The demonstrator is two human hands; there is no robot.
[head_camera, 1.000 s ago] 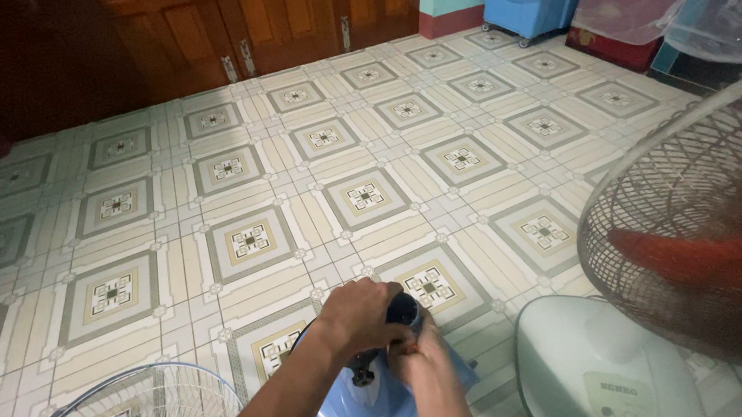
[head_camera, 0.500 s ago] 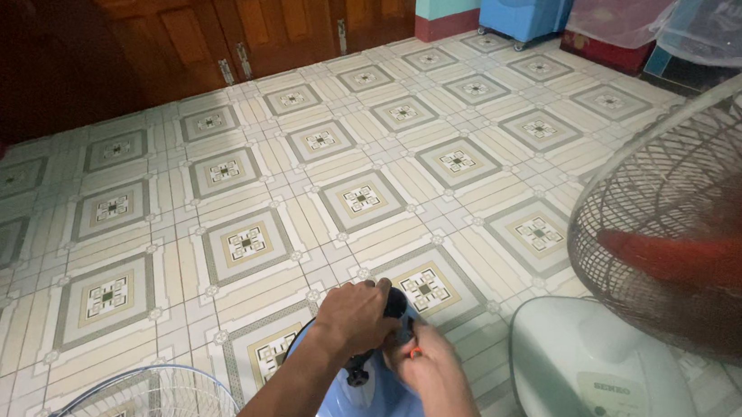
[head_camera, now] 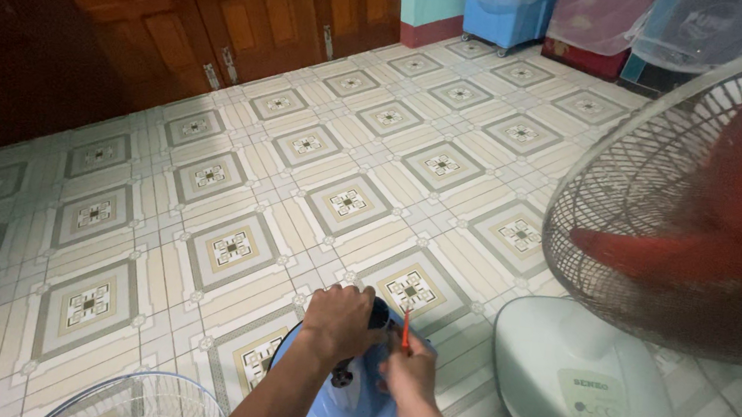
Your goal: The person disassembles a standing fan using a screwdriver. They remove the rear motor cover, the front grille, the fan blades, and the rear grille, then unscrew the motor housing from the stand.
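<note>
A blue fan base (head_camera: 350,408) sits on the tiled floor (head_camera: 237,187) at the near edge, with a dark post rising from its middle. The left hand (head_camera: 340,322) is closed over the top of that post, fingers wrapped around it. The right hand (head_camera: 409,375) sits just beside it on the right, fingers pinched shut on a small tool with a red-orange handle (head_camera: 405,328) — its tip is hidden. A wire fan guard (head_camera: 130,401) lies to the near left. To the right stands a second fan with a pale round base (head_camera: 580,392) and a wire cage (head_camera: 662,200) around red blades. Wooden doors (head_camera: 226,13) line the far wall; a blue bin (head_camera: 508,13) stands far right.
</note>
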